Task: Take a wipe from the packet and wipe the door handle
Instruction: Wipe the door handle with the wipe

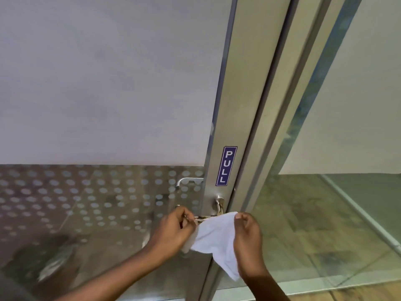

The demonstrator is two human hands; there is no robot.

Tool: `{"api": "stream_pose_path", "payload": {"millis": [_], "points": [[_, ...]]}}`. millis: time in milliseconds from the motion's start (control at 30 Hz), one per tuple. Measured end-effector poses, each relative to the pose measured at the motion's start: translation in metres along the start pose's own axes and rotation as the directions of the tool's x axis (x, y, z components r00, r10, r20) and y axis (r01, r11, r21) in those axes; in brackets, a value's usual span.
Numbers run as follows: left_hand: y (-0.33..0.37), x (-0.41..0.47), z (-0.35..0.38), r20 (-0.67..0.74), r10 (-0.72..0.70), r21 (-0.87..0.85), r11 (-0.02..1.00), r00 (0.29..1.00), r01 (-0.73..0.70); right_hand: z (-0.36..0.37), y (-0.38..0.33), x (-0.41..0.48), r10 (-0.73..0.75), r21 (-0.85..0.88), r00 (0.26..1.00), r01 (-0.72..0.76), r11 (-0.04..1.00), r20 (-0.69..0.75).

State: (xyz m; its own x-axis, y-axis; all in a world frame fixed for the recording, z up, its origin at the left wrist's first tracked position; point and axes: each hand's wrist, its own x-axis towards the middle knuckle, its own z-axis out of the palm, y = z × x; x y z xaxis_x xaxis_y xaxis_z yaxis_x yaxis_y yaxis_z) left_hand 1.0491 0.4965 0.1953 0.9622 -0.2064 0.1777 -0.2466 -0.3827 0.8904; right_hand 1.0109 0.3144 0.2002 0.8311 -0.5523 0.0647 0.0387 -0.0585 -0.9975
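Note:
A white wipe is stretched between both of my hands right in front of the metal door handle on the door's aluminium frame. My left hand pinches the wipe's left edge close to the lever part of the handle. The wipe's upper right corner is pinched by my right hand, and the rest of it hangs down. Most of the lever is hidden behind the wipe and my left hand. No packet is in view.
A blue PULL sign is stuck on the frame above the handle. The glass door is frosted above and dotted below; a second handle shows through it. A fixed glass panel stands to the right.

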Motion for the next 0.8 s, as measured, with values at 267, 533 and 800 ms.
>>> {"api": "stream_pose_path", "payload": {"millis": [267,533,800], "points": [[-0.026,0.007,-0.026,-0.09,0.569,0.279,0.802,0.817,-0.528,0.011,0.004,0.047,-0.269,-0.317,0.935,0.189,0.929,-0.231],[-0.055,0.021,-0.04,-0.006,0.712,0.445,0.631,0.702,-0.636,0.045,0.031,0.051,-0.298,-0.423,0.936,0.198,0.884,-0.186],[-0.075,0.048,-0.054,0.135,0.617,0.791,0.404,0.775,-0.459,0.068,0.036,0.046,-0.017,-0.197,0.971,-0.032,0.98,-0.24]]}}
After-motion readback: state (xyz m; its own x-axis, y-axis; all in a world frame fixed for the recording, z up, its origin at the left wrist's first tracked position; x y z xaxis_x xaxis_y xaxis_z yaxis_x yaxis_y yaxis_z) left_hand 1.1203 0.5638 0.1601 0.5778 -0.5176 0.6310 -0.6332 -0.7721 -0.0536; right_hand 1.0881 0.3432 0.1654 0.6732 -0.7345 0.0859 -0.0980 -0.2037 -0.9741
